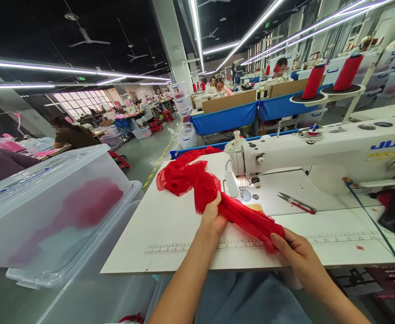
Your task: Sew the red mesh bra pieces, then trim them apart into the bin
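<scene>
Sheer red fabric stretches in a gathered strip between my two hands over the front of a white sewing table. My left hand is closed around its middle, just left of the needle area. At the strip's right end, my right hand pinches the cloth between thumb and fingers. The rest of the fabric lies bunched on the table to the far left. Behind my hands stands a white sewing machine, its lamp lit over the needle plate.
Thread snips lie on the machine bed. A ruler scale runs along the table's front. Red thread cones stand behind the machine. Clear plastic bins are stacked at the left. Other people sit at tables farther off.
</scene>
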Available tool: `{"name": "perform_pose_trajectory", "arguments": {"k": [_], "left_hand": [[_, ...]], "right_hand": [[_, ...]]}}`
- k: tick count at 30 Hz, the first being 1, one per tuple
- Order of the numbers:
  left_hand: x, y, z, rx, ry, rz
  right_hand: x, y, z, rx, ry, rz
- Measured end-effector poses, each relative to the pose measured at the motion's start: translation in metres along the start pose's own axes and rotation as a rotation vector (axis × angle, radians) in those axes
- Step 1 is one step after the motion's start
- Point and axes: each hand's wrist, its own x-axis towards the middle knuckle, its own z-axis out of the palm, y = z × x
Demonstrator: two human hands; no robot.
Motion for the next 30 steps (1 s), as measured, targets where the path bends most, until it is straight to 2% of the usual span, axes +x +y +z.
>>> {"name": "perform_pose_trajectory", "arguments": {"k": [1, 2, 5, 6, 7, 10, 12, 14, 17, 20, 23, 27, 30], "left_hand": [[-0.009, -0.002, -0.002, 0.003, -0.005, 0.012], [-0.019, -0.006, -0.005, 0.015, -0.014, 0.017], [-0.049, -0.027, -0.014, 0.096, -0.096, 0.024], [-0.057, -0.036, -0.016, 0.128, -0.135, 0.034], [-0.064, -0.045, -0.018, 0.155, -0.168, 0.047], [-0.076, -0.064, -0.023, 0.181, -0.199, 0.074], [-0.077, -0.065, -0.026, 0.177, -0.182, 0.051], [-0.073, -0.056, -0.028, 0.141, -0.21, -0.008], [-0.059, -0.03, -0.028, 0.052, -0.291, -0.192], [-0.042, -0.007, -0.024, 0.086, -0.227, -0.314], [-0.029, -0.001, -0.022, 0.144, -0.156, -0.303], [-0.021, -0.009, -0.024, 0.127, -0.126, -0.24], [-0.019, -0.013, -0.026, 0.112, -0.094, -0.184]], "right_hand": [[0.0, 0.002, -0.005, -0.091, -0.015, 0.013], [-0.001, 0.004, -0.008, -0.212, 0.022, 0.03], [-0.002, 0.001, -0.009, -0.544, 0.353, 0.008], [-0.002, -0.002, -0.004, -0.584, 0.397, -0.027], [-0.001, -0.006, 0.002, -0.592, 0.372, -0.062], [0.005, -0.014, 0.026, -0.578, 0.164, -0.089], [0.008, -0.014, 0.036, -0.533, 0.138, -0.081], [0.008, -0.01, 0.038, -0.44, 0.123, -0.1], [0.003, -0.004, 0.032, -0.369, 0.094, -0.132], [-0.003, -0.001, 0.025, -0.33, 0.073, -0.137], [-0.007, 0.002, 0.023, -0.286, 0.053, -0.139], [-0.012, 0.006, 0.025, -0.226, 0.004, -0.16], [-0.017, 0.001, 0.03, -0.179, 0.015, -0.262]]}}
